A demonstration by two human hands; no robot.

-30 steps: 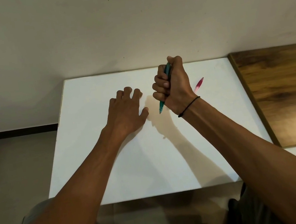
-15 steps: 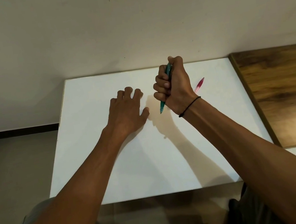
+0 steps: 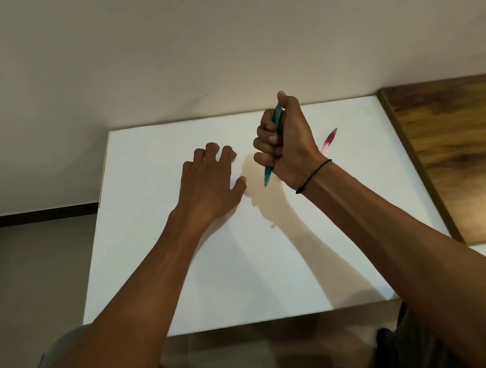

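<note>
Above white board [image 3: 188, 288] | teal pen [image 3: 268, 176], slim, glossy | gripped by right hand [image 3: 290, 141]

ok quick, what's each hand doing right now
left hand: open, resting flat on the white table, holding nothing.
right hand: closed in a fist round the teal pen, tip pointing down.

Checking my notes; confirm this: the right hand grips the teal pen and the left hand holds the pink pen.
Wrong on the left hand: it holds nothing, resting on the white board; the pink pen lies beyond the right hand, which grips the teal pen. Head view shows it.
</note>
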